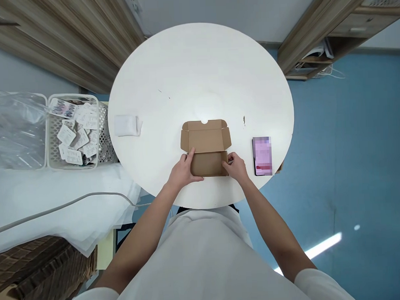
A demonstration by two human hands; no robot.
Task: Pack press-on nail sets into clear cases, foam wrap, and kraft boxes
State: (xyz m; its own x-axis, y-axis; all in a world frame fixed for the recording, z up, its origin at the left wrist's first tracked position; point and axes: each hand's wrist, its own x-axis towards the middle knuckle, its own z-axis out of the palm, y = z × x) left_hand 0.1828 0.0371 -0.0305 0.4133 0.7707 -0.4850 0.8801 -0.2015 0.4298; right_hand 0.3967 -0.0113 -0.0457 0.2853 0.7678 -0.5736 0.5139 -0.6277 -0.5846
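A small brown cardboard box (207, 152) sits on the round white table (200, 71), its lid flap open and tilted away from me. My left hand (183, 169) grips the box's left end, fingers curled over the edge. My right hand (235, 165) holds the right end the same way, fingers pinched on the side wall. The inside of the box is hidden by its front wall.
A phone (262, 155) lies on the table right of the box. A small white packet (127, 125) rests at the table's left edge. Left of the table stand a white basket of packets (75, 128) and a clear bin (15, 130). Stacked cardboard (33, 265) lies at lower left.
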